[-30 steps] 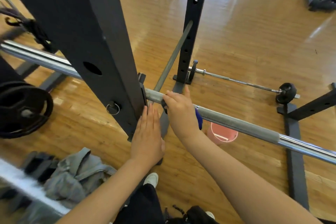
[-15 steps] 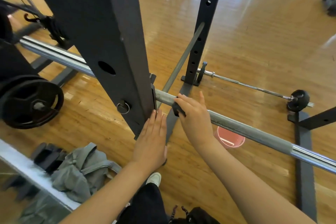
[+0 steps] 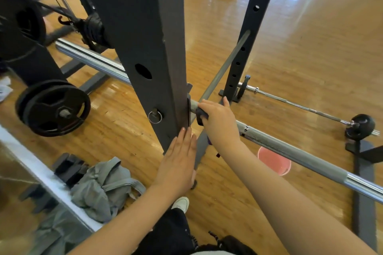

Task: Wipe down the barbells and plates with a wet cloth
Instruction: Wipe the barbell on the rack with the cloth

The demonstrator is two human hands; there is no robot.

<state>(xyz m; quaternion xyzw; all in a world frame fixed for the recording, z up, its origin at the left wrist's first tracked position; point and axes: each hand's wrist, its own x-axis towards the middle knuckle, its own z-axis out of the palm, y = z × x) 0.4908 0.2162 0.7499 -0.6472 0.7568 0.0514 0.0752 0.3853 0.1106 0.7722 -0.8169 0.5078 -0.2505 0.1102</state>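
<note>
The barbell (image 3: 290,149), racked across the frame, is being wiped at its inner end. The cloth (image 3: 200,115), dark and mostly hidden, is gripped round the bar by the right hand (image 3: 219,122), the fingers curled over it. Since a second ago this hand has been slid along the grey shaft toward the near upright (image 3: 153,47), so that it now lies just beside the post, and the stretch of bar to its right has been left behind it. The left hand (image 3: 178,163) is laid flat, fingers straight, against the lower edge of the same upright, as it was before; nothing is held in it.

By this judgement the stroke has reached its limit at the post, and a return pass or a shift to the chromed sleeve (image 3: 93,60) beyond the upright is called for next. The plates (image 3: 53,107) on their peg at the left appear untouched so far. A pink bucket (image 3: 275,161) stands on the floor below the bar, and a second barbell (image 3: 300,105) lies on the floor beyond.
</note>
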